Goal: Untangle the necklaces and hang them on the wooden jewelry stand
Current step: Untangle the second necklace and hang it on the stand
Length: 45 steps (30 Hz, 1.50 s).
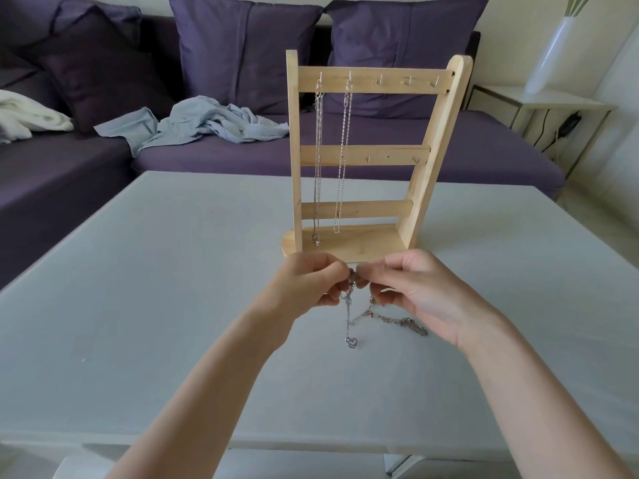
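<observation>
A purple sofa (242,150) runs along behind the pale table (138,305), with a crumpled light-blue shirt (207,124) and a white blanket (24,119) lying on its seat. Off the table's far right corner, a white vase (549,53) stands on a small side table (570,103).

The wooden stand (373,160) sits upright near the table's far edge, just right of the middle. Two silver necklaces (342,150) already hang from the two leftmost hooks of its top bar, dropping almost to the base.

Both forearms reach in from the near edge and meet just in front of the stand's base. The left hand (304,285) and right hand (415,292) face each other with fingers curled, each pinching the knot of tangled chains (352,283) between thumb and fingertips. Loose chain trails down from it onto the table, ending in a small heart pendant (351,342) and a bunched length (408,323) under the right palm.

No writing or labels can be read anywhere.
</observation>
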Motion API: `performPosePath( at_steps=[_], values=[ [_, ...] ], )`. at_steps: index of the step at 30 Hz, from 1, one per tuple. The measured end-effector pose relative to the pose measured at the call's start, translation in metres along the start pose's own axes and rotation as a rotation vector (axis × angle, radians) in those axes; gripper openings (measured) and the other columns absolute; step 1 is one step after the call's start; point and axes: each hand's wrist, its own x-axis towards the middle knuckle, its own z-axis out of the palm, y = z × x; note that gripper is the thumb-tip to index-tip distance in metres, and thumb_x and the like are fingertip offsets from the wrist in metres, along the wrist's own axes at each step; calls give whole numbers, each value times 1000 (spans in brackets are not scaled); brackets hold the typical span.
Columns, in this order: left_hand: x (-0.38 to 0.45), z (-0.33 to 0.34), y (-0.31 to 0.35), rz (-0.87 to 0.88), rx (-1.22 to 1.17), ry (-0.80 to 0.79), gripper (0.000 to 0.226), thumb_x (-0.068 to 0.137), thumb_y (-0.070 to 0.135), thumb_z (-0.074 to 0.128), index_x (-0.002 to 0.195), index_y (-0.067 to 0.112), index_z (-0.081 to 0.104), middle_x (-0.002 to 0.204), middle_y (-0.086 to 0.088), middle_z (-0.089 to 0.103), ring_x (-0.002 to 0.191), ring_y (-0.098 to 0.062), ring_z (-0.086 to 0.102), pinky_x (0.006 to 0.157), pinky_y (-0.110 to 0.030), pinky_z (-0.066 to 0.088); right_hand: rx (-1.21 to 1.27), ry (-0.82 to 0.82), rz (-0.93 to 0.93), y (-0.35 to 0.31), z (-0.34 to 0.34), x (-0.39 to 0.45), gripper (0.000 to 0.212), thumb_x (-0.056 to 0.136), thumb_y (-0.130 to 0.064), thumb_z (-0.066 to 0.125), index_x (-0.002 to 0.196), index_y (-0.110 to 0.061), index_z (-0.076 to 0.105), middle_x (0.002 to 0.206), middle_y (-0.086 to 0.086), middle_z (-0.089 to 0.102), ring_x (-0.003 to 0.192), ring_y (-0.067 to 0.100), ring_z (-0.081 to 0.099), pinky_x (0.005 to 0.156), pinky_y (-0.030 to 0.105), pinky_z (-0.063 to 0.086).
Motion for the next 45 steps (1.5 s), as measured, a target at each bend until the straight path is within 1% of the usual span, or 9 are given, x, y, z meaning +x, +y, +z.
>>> performPosePath(
  at_steps=[11, 16, 22, 27, 31, 33, 35, 39, 45],
  values=[
    [1, 1, -4, 173, 415, 11, 17, 79, 13, 61, 65, 22, 58, 53, 22, 57, 50, 1, 50, 55, -22, 42, -167, 16, 29, 0, -3, 0, 1, 76, -7, 71, 76, -6, 71, 61, 1, 56, 57, 9, 46, 63, 21, 39],
    [0, 0, -6, 236, 520, -15, 20, 79, 16, 64, 64, 29, 57, 57, 27, 56, 56, -4, 52, 50, -21, 41, -235, 0, 72, -1, 0, 0, 12, 79, -1, 63, 69, -7, 66, 56, -2, 53, 53, 6, 46, 58, 16, 37],
    [-4, -2, 1, 33, 211, -156, 17, 87, 9, 58, 73, 14, 64, 62, 9, 60, 54, -5, 49, 61, -15, 45, -37, -109, 85, -3, -4, -2, 14, 81, 1, 57, 69, -1, 61, 60, 3, 55, 56, 10, 45, 57, 20, 35],
    [-3, 1, 2, -81, 107, -173, 18, 86, 10, 57, 70, 11, 64, 62, 4, 57, 53, -8, 46, 60, -15, 46, -52, -89, 88, 0, 0, 1, 13, 62, -17, 55, 64, -4, 57, 68, 5, 54, 67, 11, 45, 58, 21, 35],
    [0, 5, 0, -37, 396, -152, 14, 81, 15, 59, 68, 14, 63, 55, 3, 54, 52, -8, 47, 56, -14, 39, -119, -77, 94, 2, 1, 1, 12, 60, -20, 56, 48, -17, 56, 61, -2, 50, 65, 10, 43, 63, 22, 34],
    [0, 8, -1, 1, 516, -160, 12, 78, 17, 60, 66, 17, 61, 52, 6, 55, 53, -8, 49, 50, -15, 37, -227, -68, 111, 3, 3, 0, 9, 57, -23, 58, 51, -17, 57, 63, 1, 49, 64, 12, 41, 64, 24, 32],
    [0, 11, -4, 26, 531, -154, 13, 77, 16, 60, 64, 18, 57, 56, 6, 58, 58, -12, 51, 56, -23, 40, -310, -45, 102, 2, 2, -1, 9, 58, -23, 62, 53, -17, 58, 64, 1, 48, 62, 12, 39, 62, 21, 32],
    [-1, 9, -1, 50, 281, -70, 15, 79, 5, 60, 66, 10, 56, 59, 2, 59, 53, -7, 55, 59, -20, 47, -185, -38, 13, 1, -3, 1, 33, 75, -3, 61, 46, -18, 59, 65, -2, 50, 60, 9, 42, 63, 20, 36],
    [-5, 5, 2, 49, 58, -175, 20, 82, -6, 57, 71, 9, 48, 67, -6, 55, 52, -5, 49, 56, -15, 45, -80, -128, 14, 1, -5, 1, 13, 65, -13, 58, 69, 0, 57, 72, 8, 44, 61, 6, 42, 59, 19, 37]
  ],
)
